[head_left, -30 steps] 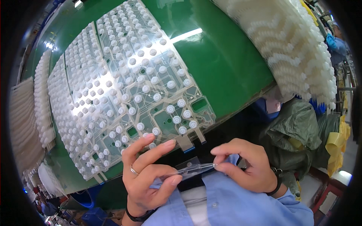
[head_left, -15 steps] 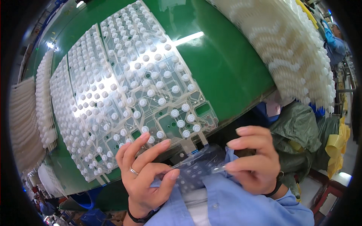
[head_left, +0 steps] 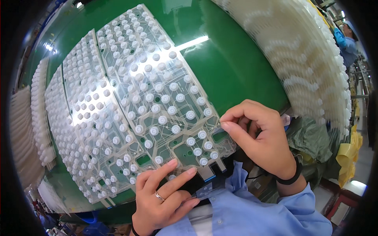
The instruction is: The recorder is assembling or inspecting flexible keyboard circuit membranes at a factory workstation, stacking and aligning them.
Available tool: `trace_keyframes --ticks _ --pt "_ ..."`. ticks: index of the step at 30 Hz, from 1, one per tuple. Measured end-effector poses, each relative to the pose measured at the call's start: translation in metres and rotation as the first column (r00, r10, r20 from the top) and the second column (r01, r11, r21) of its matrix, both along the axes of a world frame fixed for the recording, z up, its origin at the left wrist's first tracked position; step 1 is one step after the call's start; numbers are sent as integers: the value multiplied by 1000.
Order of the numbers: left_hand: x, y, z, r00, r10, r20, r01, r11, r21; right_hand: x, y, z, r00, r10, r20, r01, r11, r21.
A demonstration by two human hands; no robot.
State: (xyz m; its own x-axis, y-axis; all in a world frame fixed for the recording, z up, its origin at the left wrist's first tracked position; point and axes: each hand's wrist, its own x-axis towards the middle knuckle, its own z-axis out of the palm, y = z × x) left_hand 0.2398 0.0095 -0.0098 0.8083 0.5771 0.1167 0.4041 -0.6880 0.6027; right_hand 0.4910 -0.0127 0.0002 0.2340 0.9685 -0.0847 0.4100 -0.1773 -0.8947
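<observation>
Several clear keyboard membranes with printed traces and rows of white rubber domes lie side by side. At the right corner of the nearest keyboard membrane (head_left: pixel 184 135), my right hand (head_left: pixel 258 135) pinches thumb and forefinger together at its edge. A small clear strip (head_left: pixel 217 129) shows just under those fingertips, partly hidden. Below the membrane's front edge, my left hand (head_left: pixel 163 202) has thumb and forefinger closed on a clear plastic sheet with pale dots (head_left: pixel 205 190). Its other fingers stretch out over the membrane's front edge. A flat connector tail (head_left: pixel 206 173) hangs off that edge.
The membranes lie on a glossy green table (head_left: pixel 232 67). A tall stack of domed sheets (head_left: pixel 291 51) stands on the right, more stacks (head_left: pixel 25 133) on the left. A dark green plastic bag (head_left: pixel 309 137) sits beyond the right edge. Another person (head_left: pixel 348 41) is far right.
My right hand has moved up and forward from my chest to the membrane's corner with the small clear strip. My left hand has lowered slightly with the dotted sheet. The view has shifted a little.
</observation>
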Motion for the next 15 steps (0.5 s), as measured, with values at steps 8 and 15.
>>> trace_keyframes --ticks 8,15 --pt "-1 0 -5 1000 -27 2 27 999 21 -1 5 0 999 -5 46 7 999 -43" --pt "-2 0 -5 1000 -26 -3 27 999 37 2 5 -1 918 -100 -384 96 995 -29"
